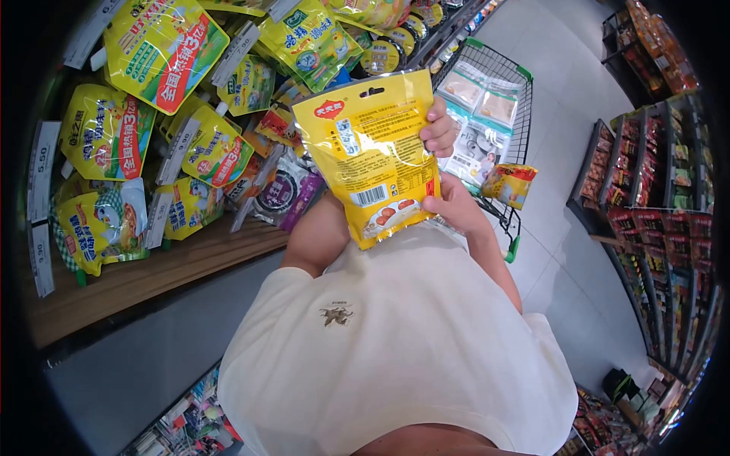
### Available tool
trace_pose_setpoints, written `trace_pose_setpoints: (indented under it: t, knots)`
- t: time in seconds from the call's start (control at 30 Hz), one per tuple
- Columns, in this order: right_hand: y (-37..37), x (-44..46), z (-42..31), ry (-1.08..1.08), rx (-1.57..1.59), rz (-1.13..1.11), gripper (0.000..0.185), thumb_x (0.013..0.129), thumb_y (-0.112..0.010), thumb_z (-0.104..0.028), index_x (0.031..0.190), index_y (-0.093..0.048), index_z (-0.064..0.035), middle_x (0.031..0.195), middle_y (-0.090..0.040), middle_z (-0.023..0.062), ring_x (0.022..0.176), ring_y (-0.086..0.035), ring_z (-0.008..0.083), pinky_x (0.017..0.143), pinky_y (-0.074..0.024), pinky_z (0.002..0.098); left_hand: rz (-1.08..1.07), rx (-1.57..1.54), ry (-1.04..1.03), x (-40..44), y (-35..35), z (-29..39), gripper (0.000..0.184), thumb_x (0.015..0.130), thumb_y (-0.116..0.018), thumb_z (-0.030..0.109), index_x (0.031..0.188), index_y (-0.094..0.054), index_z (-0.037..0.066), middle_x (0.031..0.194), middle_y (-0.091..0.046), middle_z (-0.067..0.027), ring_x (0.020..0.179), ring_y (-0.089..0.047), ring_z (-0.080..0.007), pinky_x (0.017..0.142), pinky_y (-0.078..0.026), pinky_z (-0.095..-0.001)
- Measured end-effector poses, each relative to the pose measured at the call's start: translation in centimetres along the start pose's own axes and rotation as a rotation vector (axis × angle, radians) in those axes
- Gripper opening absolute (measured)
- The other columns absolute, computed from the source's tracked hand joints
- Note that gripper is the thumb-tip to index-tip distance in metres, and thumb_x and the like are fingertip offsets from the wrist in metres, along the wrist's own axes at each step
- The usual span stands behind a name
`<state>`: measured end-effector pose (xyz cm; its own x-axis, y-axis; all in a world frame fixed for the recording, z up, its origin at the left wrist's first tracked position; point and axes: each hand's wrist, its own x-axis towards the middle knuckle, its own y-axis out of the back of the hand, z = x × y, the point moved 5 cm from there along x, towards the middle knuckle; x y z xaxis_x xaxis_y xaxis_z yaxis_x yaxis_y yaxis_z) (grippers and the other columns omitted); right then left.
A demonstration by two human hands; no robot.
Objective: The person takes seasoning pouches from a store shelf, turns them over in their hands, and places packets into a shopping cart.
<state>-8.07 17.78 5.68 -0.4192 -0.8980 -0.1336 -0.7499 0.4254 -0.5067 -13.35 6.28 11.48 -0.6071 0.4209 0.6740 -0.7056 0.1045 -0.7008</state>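
A shiny yellow food packet (380, 163) is held up before my chest, its printed back with a barcode facing me. A hanging hole is punched near its top edge. My left hand (439, 129) reaches behind the packet, and its fingers curl around the upper right edge; the palm is hidden. Lower down, my right hand (458, 205) grips the bottom right corner, with the thumb on the front. Behind the packet, a purple-and-white pack (285, 190) lies at the shelf's edge.
At left, the wooden shelf (175, 273) carries several yellow seasoning pouches (163, 53) and price tags (42, 175). A shopping cart (525, 76) holding flat packs (479, 144) stands ahead, a small yellow-red packet (509, 185) at its near side. Stocked racks (654, 182) line the right.
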Motion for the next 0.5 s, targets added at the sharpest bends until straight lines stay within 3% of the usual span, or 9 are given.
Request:
trace_pose_setpoints:
  t: [0.13, 0.17, 0.27, 0.3, 0.37, 0.5]
  knots:
    - [0.2, -0.1, 0.2, -0.015, -0.065, 0.065, 0.052, 0.085, -0.074, -0.020, 0.127, -0.052, 0.0008, 0.119, -0.062, 0.0062, 0.104, -0.058, 0.0115, 0.092, -0.0470, 0.0283, 0.116, 0.017, -0.004, -1.0, 1.4, -0.6, 0.055, 0.087, -0.060, 0.054, 0.112, -0.048, 0.006, 0.078, -0.050, -0.0015, 0.076, -0.048, -0.0160, 0.077, -0.040, -0.0318]
    - [0.2, -0.3, 0.2, -0.011, -0.069, 0.084, 0.051, 0.085, -0.073, -0.019, 0.127, -0.052, 0.0005, 0.119, -0.062, 0.0062, 0.104, -0.058, 0.0114, 0.092, -0.0471, 0.0283, 0.160, 0.006, -0.046, -1.7, 1.3, -0.5, 0.072, 0.086, -0.058, 0.056, 0.131, -0.042, 0.002, 0.093, -0.058, -0.0083, 0.089, -0.056, -0.0222, 0.087, -0.043, -0.0359]
    - [-0.2, -0.7, -0.9, 0.062, -0.098, 0.141, 0.054, 0.084, -0.074, -0.021, 0.126, -0.050, 0.0027, 0.120, -0.063, 0.0095, 0.103, -0.062, 0.0147, 0.090, -0.0497, 0.0292, 0.578, 0.310, 0.023, -2.2, -0.9, 0.9, 0.077, 0.089, -0.056, 0.054, 0.140, -0.035, 0.000, 0.115, -0.058, -0.0172, 0.110, -0.056, -0.0304, 0.100, -0.042, -0.0429]
    - [-0.3, -0.9, -1.4, 0.060, -0.120, 0.157, 0.054, 0.084, -0.074, -0.021, 0.126, -0.050, 0.0025, 0.120, -0.063, 0.0093, 0.103, -0.061, 0.0141, 0.090, -0.0491, 0.0292, 0.603, 0.132, -0.049, -4.2, 0.3, 0.3, 0.078, 0.092, -0.050, 0.056, 0.144, -0.031, 0.001, 0.138, -0.046, -0.0214, 0.131, -0.043, -0.0337, 0.109, -0.037, -0.0430]
    - [-0.2, -1.4, -2.2, 0.060, -0.159, 0.194, 0.053, 0.085, -0.074, -0.023, 0.126, -0.050, 0.0021, 0.119, -0.063, 0.0089, 0.104, -0.059, 0.0128, 0.091, -0.0479, 0.0293, 0.756, 0.088, -0.148, -6.4, 0.8, 0.7, 0.077, 0.093, -0.049, 0.056, 0.143, -0.031, 0.000, 0.137, -0.047, -0.0208, 0.129, -0.045, -0.0324, 0.108, -0.037, -0.0429]
    - [0.7, -2.1, -3.0, 0.174, -0.248, 0.295, 0.053, 0.086, -0.072, -0.023, 0.127, -0.050, 0.0016, 0.118, -0.063, 0.0084, 0.103, -0.058, 0.0119, 0.090, -0.0477, 0.0286, 1.101, 0.414, -0.316, -8.9, -3.4, 1.3, 0.077, 0.094, -0.046, 0.056, 0.142, -0.031, -0.002, 0.136, -0.048, -0.0196, 0.125, -0.049, -0.0298, 0.106, -0.039, -0.0425]
